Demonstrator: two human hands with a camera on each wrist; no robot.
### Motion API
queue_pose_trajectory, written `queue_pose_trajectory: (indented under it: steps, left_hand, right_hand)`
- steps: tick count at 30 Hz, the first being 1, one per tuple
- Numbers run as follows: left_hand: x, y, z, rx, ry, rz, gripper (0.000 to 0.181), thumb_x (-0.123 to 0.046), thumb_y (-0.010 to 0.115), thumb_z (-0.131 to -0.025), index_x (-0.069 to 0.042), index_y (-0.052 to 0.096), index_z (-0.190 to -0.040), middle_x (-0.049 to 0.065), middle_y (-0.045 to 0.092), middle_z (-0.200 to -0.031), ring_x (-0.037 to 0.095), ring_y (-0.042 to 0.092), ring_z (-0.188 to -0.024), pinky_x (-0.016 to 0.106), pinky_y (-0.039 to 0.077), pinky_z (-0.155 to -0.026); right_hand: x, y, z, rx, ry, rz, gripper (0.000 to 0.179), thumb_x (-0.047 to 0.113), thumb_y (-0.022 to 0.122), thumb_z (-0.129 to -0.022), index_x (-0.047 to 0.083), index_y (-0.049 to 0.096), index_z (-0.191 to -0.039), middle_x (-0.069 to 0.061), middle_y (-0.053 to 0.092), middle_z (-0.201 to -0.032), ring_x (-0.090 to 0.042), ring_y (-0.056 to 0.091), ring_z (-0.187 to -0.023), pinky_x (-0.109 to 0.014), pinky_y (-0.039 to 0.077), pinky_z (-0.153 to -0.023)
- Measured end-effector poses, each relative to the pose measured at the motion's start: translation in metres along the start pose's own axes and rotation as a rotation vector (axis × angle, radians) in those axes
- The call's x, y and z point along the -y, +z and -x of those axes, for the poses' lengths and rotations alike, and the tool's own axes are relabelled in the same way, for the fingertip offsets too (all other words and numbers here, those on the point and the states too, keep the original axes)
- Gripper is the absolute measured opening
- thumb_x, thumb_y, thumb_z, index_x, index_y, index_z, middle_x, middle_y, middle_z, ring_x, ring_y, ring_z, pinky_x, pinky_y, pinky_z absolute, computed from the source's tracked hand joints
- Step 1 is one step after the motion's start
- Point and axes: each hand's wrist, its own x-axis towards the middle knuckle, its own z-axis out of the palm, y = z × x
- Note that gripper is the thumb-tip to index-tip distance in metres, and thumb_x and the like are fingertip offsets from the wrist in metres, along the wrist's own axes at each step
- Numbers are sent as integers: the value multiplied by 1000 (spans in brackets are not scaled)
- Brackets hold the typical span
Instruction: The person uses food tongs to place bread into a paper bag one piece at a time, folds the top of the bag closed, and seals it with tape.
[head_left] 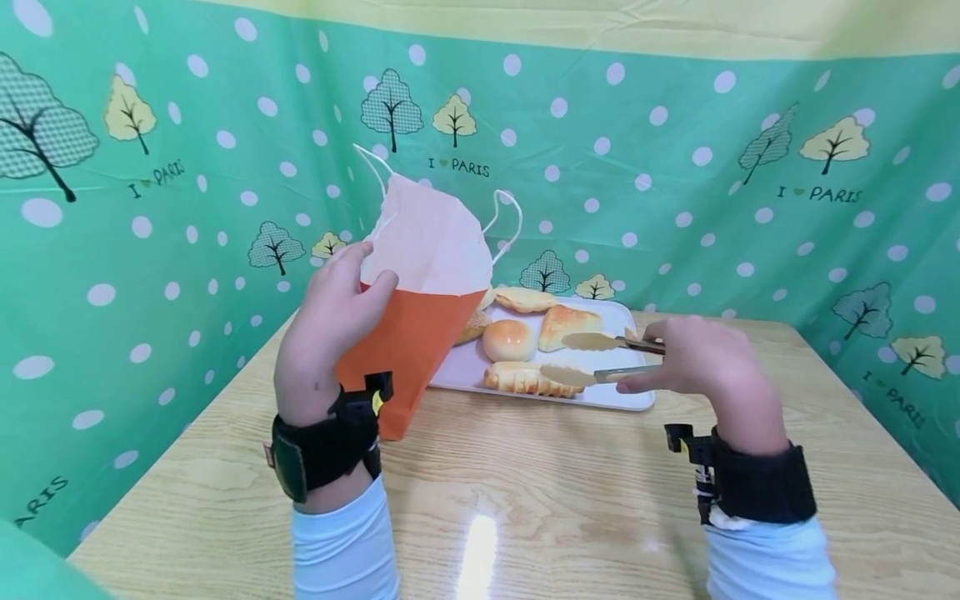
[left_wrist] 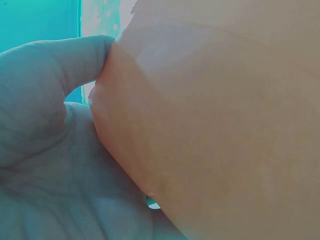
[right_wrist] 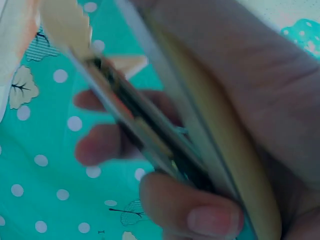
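Note:
My left hand grips the upper side of a tilted orange paper bag; its white inside and white cord handles show. In the left wrist view the thumb lies along the edge of the bag. My right hand holds a pair of tongs by the handles, their tips apart with nothing seen between them. The lower tip is over a long scored bread on the white tray. Fingers wrap the tongs in the right wrist view.
A round glossy bun, a golden square pastry and a flat bread are also on the tray. The bag partly hides another bread. Around the wooden table hangs a green dotted cloth.

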Motion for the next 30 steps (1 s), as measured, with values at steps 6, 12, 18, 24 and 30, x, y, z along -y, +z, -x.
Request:
queue_pose_trajectory:
  steps: [6,12,18,24,30]
  left_hand:
    - [-3,-1,0,9,-2,7,58,-26,36,-95,-1,22,-146,14,19,-152,34,38,-118,50,34,-100]
    - [-3,0,-1,19,-5,3,59,-26,36,-95,0,21,-146,15,18,-152,33,35,-119,51,34,-100]
    - [-3,0,-1,21,-3,-7,59,-27,36,-95,0,21,-146,15,18,-152,34,30,-127,52,31,-103]
    - [-3,1,-1,22,-3,-13,59,-27,36,-95,0,21,-146,15,18,-152,34,29,-128,52,31,-103]
    - [-5,1,-1,24,0,-9,59,-27,36,-95,0,21,-146,15,17,-152,35,32,-126,51,32,-102]
  right_hand:
    - [5,0,1,39,-85,32,68,67,74,-56,15,65,-99,2,54,-71,-17,47,-64,-29,34,-51]
    - [7,3,-5,9,-58,109,83,64,75,-57,12,62,-119,0,62,-82,-21,57,-77,-36,44,-55]
    - [11,9,-9,-23,-40,129,81,62,76,-59,12,60,-121,-9,65,-105,-28,60,-91,-42,47,-58]
    - [13,14,-13,-46,-27,112,70,62,75,-61,13,64,-110,-4,64,-94,-22,58,-79,-37,42,-51]
    - [6,12,-13,-40,-74,75,47,59,73,-65,16,64,-84,1,52,-69,-16,48,-63,-30,34,-48]
